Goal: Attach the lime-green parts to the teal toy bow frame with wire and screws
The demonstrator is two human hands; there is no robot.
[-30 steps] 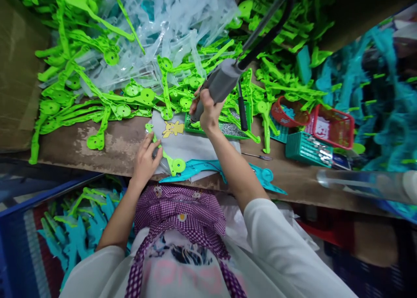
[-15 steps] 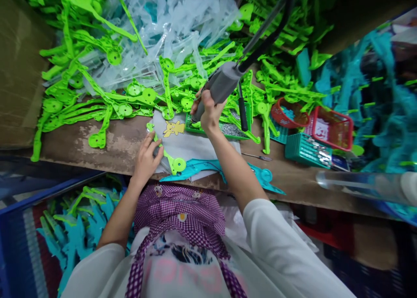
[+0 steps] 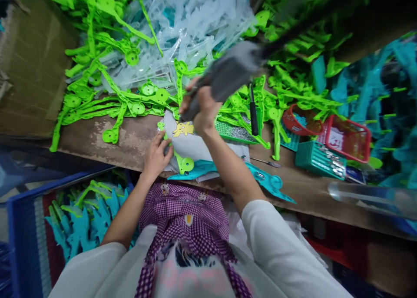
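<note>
My right hand point(image 3: 206, 111) is wrapped around a grey electric screwdriver point(image 3: 236, 65), blurred by motion. The tool slants, its lower end just above the far edge of a paper sheet point(image 3: 203, 148) near a yellow cartoon figure point(image 3: 183, 129). My left hand point(image 3: 158, 154) presses a bright green plastic part point(image 3: 186, 164) against the sheet, fingers curled over its middle; something dark shows under the fingertips. Beside it, along the near edge, lies a long blue plastic part point(image 3: 205, 169), partly hidden beneath my right forearm.
Behind are heaps of green parts point(image 3: 137, 108) and clear plastic pieces point(image 3: 189, 33). A green basket point(image 3: 234, 133) holds small metal pieces. To the right sit red baskets point(image 3: 350, 144), a teal basket point(image 3: 314, 159), a thin screwdriver point(image 3: 267, 162) and a clear tube point(image 3: 361, 193).
The electric screwdriver in my right hand has swung left, from over the green basket to the paper and green part. My left hand stays on the green part. The whole view has shifted slightly.
</note>
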